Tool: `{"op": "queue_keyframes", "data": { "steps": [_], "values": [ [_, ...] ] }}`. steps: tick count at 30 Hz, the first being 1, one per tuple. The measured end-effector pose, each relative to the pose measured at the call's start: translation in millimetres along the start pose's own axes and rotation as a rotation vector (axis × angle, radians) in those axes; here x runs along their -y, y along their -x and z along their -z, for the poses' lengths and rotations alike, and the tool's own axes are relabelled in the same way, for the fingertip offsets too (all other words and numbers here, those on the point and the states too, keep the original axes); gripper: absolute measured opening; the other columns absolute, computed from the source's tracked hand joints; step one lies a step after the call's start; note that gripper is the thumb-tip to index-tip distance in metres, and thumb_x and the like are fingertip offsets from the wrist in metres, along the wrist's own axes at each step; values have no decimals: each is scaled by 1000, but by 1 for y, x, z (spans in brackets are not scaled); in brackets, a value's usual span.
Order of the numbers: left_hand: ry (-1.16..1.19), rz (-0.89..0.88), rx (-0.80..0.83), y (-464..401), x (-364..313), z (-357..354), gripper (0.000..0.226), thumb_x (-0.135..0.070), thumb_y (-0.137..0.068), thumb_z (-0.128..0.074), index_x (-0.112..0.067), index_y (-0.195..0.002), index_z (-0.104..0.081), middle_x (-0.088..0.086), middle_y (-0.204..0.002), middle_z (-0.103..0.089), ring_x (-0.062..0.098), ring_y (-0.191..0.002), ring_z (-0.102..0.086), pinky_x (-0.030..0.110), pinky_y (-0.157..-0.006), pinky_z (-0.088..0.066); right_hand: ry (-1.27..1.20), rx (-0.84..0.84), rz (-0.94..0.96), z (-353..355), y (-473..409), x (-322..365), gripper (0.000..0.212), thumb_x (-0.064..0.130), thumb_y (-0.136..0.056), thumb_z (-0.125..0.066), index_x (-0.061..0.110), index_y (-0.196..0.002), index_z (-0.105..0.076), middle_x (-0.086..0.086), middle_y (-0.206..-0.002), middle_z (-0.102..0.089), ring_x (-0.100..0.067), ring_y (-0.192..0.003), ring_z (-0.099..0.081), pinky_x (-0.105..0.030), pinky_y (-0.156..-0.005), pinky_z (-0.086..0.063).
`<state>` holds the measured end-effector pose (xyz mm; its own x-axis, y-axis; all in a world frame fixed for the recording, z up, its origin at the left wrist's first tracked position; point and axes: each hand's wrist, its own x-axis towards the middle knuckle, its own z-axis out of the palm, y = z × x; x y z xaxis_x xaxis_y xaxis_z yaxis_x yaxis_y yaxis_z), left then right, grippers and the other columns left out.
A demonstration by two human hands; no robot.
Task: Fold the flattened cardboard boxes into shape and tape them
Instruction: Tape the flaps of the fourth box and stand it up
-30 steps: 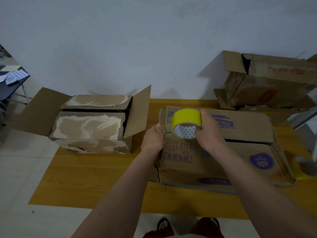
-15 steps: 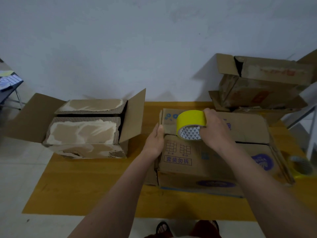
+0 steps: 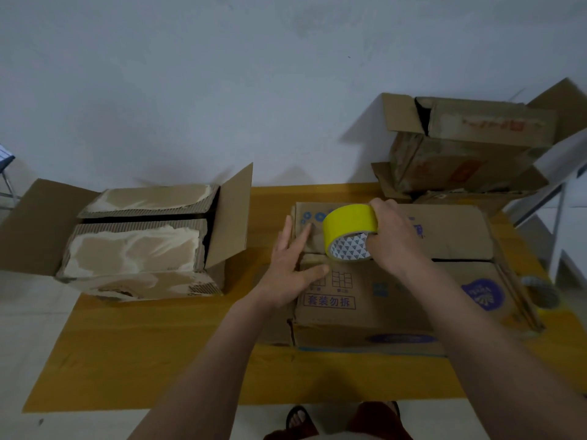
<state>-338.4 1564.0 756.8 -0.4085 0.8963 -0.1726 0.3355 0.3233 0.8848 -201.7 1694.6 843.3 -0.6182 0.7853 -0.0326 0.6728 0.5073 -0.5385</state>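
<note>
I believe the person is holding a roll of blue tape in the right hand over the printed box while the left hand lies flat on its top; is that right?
Not quite: the tape roll is yellow, not blue, as the head view shows. The rest stands: the right hand grips it over the printed box, and the left hand lies flat on its top.

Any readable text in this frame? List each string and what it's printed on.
"套装勿拆", in a blue frame on the near flap of the printed brown cardboard box under the left hand.
Purple round logo on the same box: lettering too blurred.
Red print on the worn cardboard box at the back right: unreadable.
Yellow tape roll in the right hand: a triangle pattern inside, no words.
</note>
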Motion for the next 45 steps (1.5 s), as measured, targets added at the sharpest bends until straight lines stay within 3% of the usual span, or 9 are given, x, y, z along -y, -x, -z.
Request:
{"op": "queue_keyframes", "data": {
  "steps": [2, 6, 11, 16, 25, 34, 38, 40, 45],
  "values": [
    [65, 23, 53, 0, -3, 3, 96, -42, -80, -75, -39, -153, -12, -25, -154, 25, 12, -149, 5, 50, -117, -26, -21, 3, 4, 1, -1, -1, 32, -7, -83, -57, 13, -107, -47, -1, -99, -40, -17, -95, -40, -30, -70, -32],
    [-9, 52, 81, 1, -12, 1, 94, -31, -88, -69, -34, -154, -2, -6, -159, 22, 15, -148, 8, 34, -117, -14, -128, 15, 10, 0, -1, -3, 37, -13, -81, -49, 17, -104, -47, 3, -87, -43, -19, -89, -44, -28, -57, -32],
    [-37, 60, 82, 3, -17, 5, 89, -29, -91, -66, -32, -154, -3, -6, -160, 18, 13, -148, 5, 27, -114, -14, -292, -3, 56, -1, -1, -10, 35, 3, -83, -63, 25, -109, -52, -1, -102, -52, -22, -97, -47, -32, -71, -37],
    [-96, 89, 71, 4, -20, 6, 88, -32, -90, -66, -34, -154, -5, -7, -161, 17, 13, -148, 3, 33, -118, -14, -237, 67, 121, -1, -3, -24, 63, -12, -78, -54, 32, -123, -52, -1, -123, -51, -26, -114, -44, -43, -90, -44],
    [81, 122, -47, 8, -32, -1, 80, -34, -93, -55, -46, -152, -2, -12, -160, -10, 16, -145, -17, 47, -116, -26, -243, 60, 201, -1, -6, -31, 61, -11, -80, -56, 30, -125, -51, -1, -117, -48, -22, -111, -44, -35, -86, -39],
    [342, 61, -82, -4, -53, -6, 82, -6, -86, -42, -26, -156, -5, -1, -158, -25, 16, -141, -30, 44, -117, -27, -309, -18, 208, -7, -3, -33, 60, -13, -81, -52, 28, -125, -52, 1, -113, -47, -17, -108, -43, -32, -82, -37],
    [396, 44, -53, 2, -48, -8, 74, 7, -92, -39, -28, -152, -11, -17, -139, -42, -12, -115, -50, 17, -95, -47, -337, -42, 197, -5, -2, -39, 61, -15, -81, -51, 29, -124, -53, -3, -113, -49, -18, -106, -44, -33, -83, -39],
    [403, 42, -49, 4, -45, -10, 73, 2, -95, -41, -31, -153, -10, -23, -135, -41, -15, -111, -50, 13, -89, -47, -344, -50, 178, -3, -2, -42, 61, -15, -82, -50, 27, -126, -53, -3, -114, -48, -17, -106, -43, -32, -83, -36],
    [316, 287, -234, -22, -55, -10, 66, -45, -101, -40, -30, -156, -6, -5, -160, -20, 20, -144, -25, 42, -116, -24, -323, -68, 205, 0, -1, -45, 63, -16, -79, -51, 25, -127, -53, -5, -112, -49, -17, -104, -44, -29, -81, -33]
  ]
}}
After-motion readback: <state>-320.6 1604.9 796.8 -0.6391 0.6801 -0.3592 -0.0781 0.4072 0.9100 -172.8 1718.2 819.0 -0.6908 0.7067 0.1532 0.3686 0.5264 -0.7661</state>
